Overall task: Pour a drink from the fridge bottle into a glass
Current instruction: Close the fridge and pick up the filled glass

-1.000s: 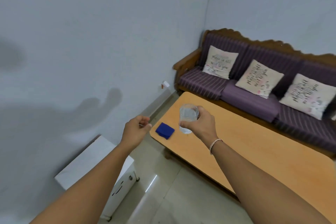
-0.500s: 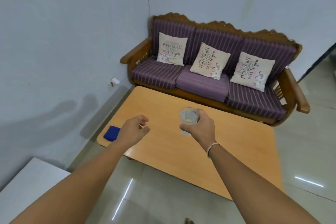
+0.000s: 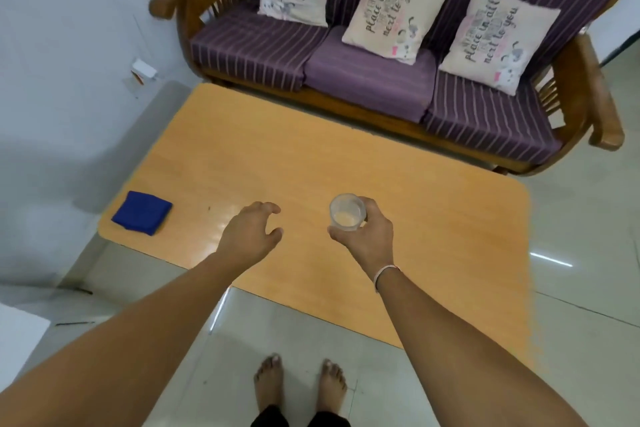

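right hand point(image 3: 367, 239) is wrapped round the glass point(image 3: 347, 212), holding it upright above the near middle of the table point(image 3: 433, 218), rim up. left hand point(image 3: 251, 236) is empty, fingers loosely spread, just left of it. no bottle in view, so the glass probably goes straight down next, right hand doing it

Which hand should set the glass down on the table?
Right. The right hand already grips the clear glass upright over the wooden table. The left hand hovers open and empty beside it.
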